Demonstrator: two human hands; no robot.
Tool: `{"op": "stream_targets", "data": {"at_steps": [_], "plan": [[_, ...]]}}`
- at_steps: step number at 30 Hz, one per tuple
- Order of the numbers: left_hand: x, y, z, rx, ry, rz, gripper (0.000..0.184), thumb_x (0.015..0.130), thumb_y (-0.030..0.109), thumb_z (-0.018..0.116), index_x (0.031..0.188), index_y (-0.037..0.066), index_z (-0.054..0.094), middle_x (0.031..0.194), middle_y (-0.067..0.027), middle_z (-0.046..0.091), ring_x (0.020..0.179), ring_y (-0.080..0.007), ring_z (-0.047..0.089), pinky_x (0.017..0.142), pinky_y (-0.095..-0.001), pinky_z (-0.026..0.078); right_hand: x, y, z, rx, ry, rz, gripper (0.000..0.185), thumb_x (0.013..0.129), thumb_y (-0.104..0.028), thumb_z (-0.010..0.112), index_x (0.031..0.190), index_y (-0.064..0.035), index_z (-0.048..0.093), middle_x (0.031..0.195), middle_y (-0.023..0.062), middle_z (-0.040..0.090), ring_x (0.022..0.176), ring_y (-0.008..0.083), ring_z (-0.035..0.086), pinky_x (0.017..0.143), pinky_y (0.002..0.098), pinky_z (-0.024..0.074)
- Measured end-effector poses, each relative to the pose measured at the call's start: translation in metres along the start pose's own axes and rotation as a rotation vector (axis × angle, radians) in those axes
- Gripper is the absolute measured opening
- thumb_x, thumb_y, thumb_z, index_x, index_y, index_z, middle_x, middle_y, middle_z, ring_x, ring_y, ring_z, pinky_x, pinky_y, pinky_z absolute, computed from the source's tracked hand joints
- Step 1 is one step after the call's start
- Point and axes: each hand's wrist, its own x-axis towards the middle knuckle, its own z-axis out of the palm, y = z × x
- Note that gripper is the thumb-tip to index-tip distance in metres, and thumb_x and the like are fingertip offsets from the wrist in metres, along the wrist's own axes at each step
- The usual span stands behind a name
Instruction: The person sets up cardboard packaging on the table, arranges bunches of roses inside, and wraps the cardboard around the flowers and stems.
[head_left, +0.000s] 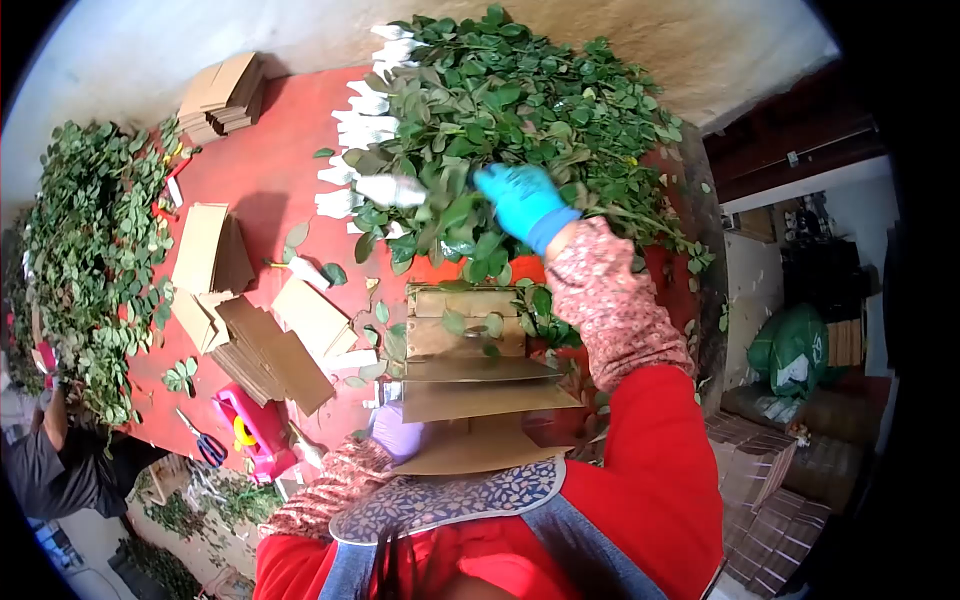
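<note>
My right hand [522, 203], in a blue glove, is closed round leafy green stems at the near edge of a large leafy pile [520, 110]. A white-wrapped end [391, 190] points left from the bunch beside it. My left hand [397, 432], in a purple glove, is low at the left side of a cardboard sheet [490, 400]; its fingers are mostly hidden by the cardboard. Beyond the sheet is a wooden holder [467, 325] with loose leaves on it.
On the red table [290, 120] are cardboard stacks [270, 355], scissors [204, 438] and a pink tape dispenser [255, 432]. Another leafy pile [95, 250] covers the left side, with a co-worker's arm [55, 430] near it. Green bag [790, 350] at right.
</note>
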Motion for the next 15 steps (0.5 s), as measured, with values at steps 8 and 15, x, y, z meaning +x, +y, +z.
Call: {"op": "stream_targets", "data": {"at_steps": [8, 15], "plan": [[-0.012, -0.012, -0.08, -0.195, -0.168, 0.103, 0.026, 0.078, 0.015, 0.064, 0.104, 0.016, 0.07, 0.088, -0.0115, 0.068, 0.079, -0.0331, 0.066, 0.07, -0.0424, 0.054, 0.008, -0.012, 0.021, -0.022, -0.125, 0.044, 0.044, 0.076, -0.006, 0.059, 0.12, -0.0099, 0.056, 0.11, 0.0144, 0.062, 0.08, 0.0323, 0.067, 0.067, 0.0449, 0.0521], [0.047, -0.022, -0.196, 0.167, 0.133, -0.08, 0.019, 0.08, 0.008, 0.059, 0.094, 0.009, 0.071, 0.088, -0.0141, 0.068, 0.08, -0.0337, 0.067, 0.07, -0.0414, 0.054, 0.082, 0.024, 0.008, -0.013, -0.008, 0.217, 0.042, 0.082, -0.008, 0.057, 0.123, -0.011, 0.058, 0.107, 0.0141, 0.064, 0.086, 0.0341, 0.066, 0.072, 0.0456, 0.053]]}}
